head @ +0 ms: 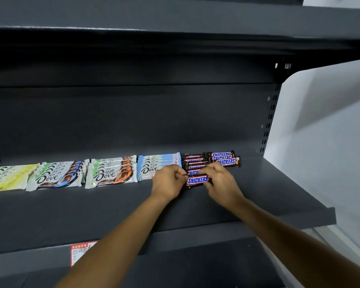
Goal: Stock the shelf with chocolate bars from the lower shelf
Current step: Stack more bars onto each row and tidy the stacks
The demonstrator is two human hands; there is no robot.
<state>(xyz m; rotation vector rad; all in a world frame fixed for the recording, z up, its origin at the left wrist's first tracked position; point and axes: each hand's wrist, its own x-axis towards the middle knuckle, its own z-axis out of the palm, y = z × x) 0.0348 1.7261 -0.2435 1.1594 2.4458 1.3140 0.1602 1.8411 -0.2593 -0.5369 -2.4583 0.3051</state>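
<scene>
mid-task view of the dark metal shelf (279, 194). along its back, from the left edge of the frame toward the centre, lay four fanned stacks of dove bars: a yellow-green stack (6, 178), a blue-accented stack (56, 175), an orange-accented stack (112, 173) and a pale blue stack (154, 165). right of centre sat two short columns of snickers bars, the left column (193, 161) and the right column (224, 160), both near the back panel. one more snickers bar (197, 180) was at the front of the left column, label up; whether it touched the shelf could not be told. the left hand (168, 179) pinched its left wrapper end, and the right hand (220, 179) gripped its right end with curled fingers. by this layout, stocking appeared well under way, with this bar being placed and much shelf depth unfilled in front. the lower shelf (195, 267), at the bottom of the frame, lay in shadow, so remaining stock could not be seen. a red-and-white price tag (81, 250) marked the shelf's front edge, lower left.
</scene>
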